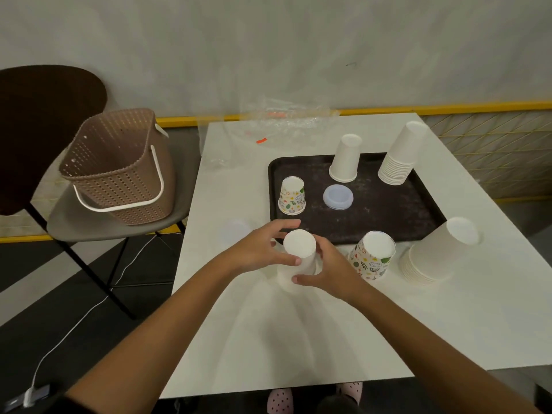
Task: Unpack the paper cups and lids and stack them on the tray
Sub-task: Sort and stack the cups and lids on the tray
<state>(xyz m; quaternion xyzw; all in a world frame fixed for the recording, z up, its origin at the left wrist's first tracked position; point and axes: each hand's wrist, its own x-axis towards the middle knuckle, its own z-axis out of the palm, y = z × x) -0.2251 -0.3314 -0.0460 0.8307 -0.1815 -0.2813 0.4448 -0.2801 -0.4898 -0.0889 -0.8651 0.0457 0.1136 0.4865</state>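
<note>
A stack of upside-down white paper cups [299, 245] stands on the table just in front of the black tray [388, 216]. My left hand [263, 249] grips its upper cup and my right hand [325, 270] holds it lower down. On the tray stand a small patterned cup [292, 195], a pile of translucent lids [337, 197], a white cup [345, 158] and a tall white cup stack [400, 156]. Off the tray sit a patterned cup stack [372, 255], a wide white cup stack [433, 255] and a faint lid [236, 231].
The white table [298, 339] fills the view's middle; crumpled clear plastic wrap [283, 118] lies at its far edge. A brown perforated basket [116, 165] sits on a grey chair [68, 219] to the left. A white cable [74, 324] runs across the floor.
</note>
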